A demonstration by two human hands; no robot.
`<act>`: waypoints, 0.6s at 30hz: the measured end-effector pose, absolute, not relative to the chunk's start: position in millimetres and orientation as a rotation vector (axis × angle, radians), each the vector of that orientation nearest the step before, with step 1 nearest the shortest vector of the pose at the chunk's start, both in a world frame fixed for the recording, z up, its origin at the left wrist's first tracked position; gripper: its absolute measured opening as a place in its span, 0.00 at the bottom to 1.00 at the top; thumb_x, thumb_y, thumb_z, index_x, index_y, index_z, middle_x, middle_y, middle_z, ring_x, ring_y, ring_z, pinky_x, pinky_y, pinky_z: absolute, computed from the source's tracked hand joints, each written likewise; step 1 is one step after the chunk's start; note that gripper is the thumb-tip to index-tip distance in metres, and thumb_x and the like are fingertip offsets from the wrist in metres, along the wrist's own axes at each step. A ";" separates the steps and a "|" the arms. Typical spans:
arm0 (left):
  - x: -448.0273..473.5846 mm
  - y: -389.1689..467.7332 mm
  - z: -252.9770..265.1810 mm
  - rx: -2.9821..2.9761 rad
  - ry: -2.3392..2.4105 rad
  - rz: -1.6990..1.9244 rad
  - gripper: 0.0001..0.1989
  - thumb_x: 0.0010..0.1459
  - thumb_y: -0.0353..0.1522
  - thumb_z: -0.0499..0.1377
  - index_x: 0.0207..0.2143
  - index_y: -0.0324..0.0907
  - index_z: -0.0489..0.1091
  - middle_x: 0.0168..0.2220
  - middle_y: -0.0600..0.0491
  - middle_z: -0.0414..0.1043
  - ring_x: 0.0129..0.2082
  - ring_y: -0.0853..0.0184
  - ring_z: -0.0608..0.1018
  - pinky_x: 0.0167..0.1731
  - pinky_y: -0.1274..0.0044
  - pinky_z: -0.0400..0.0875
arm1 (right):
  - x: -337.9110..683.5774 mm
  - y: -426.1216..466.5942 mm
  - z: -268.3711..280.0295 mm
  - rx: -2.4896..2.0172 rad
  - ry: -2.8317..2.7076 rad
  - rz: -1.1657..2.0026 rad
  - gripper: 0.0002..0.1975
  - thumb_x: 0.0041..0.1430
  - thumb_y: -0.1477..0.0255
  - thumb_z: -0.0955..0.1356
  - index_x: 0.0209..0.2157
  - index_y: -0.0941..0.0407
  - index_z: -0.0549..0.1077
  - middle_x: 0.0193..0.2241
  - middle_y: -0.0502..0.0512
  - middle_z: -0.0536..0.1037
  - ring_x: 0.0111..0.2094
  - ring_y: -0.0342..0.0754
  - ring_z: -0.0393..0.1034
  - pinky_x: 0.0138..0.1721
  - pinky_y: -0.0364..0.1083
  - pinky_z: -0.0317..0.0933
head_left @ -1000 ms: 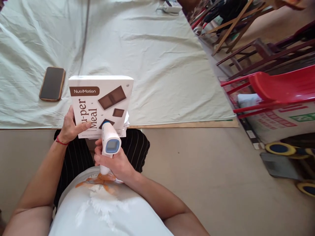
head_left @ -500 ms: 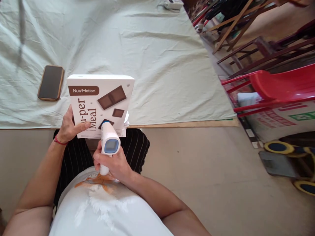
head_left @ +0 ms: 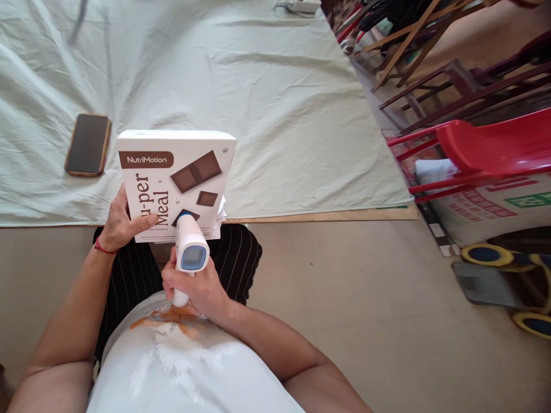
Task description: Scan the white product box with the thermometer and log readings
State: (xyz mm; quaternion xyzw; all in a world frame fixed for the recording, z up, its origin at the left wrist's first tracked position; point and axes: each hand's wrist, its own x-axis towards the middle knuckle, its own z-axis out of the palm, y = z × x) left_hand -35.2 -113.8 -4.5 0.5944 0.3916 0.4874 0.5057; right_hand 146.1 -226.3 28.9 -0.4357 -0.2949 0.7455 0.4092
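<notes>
In the head view almost nothing is changed since a second ago: the white box [head_left: 176,182] is kept upright at the desk's [head_left: 301,143] near edge, gripped by the left hand [head_left: 123,221], while the thermometer [head_left: 189,255], clenched in the right hand [head_left: 198,287], is still aimed at it.

You see a phone [head_left: 88,144] lying on the pale sheet [head_left: 267,115], a red chair [head_left: 491,152] beside it, wooden chairs [head_left: 451,80] behind.
</notes>
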 end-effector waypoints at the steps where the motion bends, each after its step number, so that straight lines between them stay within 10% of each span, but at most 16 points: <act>1: -35.3 -113.8 -4.4 1.435 0.952 1.174 0.32 0.47 0.46 0.77 0.49 0.41 0.72 0.47 0.45 0.80 0.43 0.56 0.82 0.43 0.66 0.80 | 145.9 -226.1 28.6 -1.095 -0.744 1.878 0.13 0.48 0.69 0.76 0.25 0.53 0.68 0.15 0.42 0.74 0.17 0.40 0.65 0.23 0.43 0.60; 18: -35.6 -114.4 -6.7 1.404 0.967 1.185 0.34 0.45 0.46 0.78 0.48 0.41 0.72 0.46 0.46 0.81 0.42 0.55 0.83 0.42 0.66 0.80 | 144.3 -222.4 36.7 -1.139 -0.745 1.877 0.13 0.47 0.69 0.75 0.26 0.51 0.65 0.14 0.42 0.72 0.17 0.40 0.63 0.22 0.43 0.58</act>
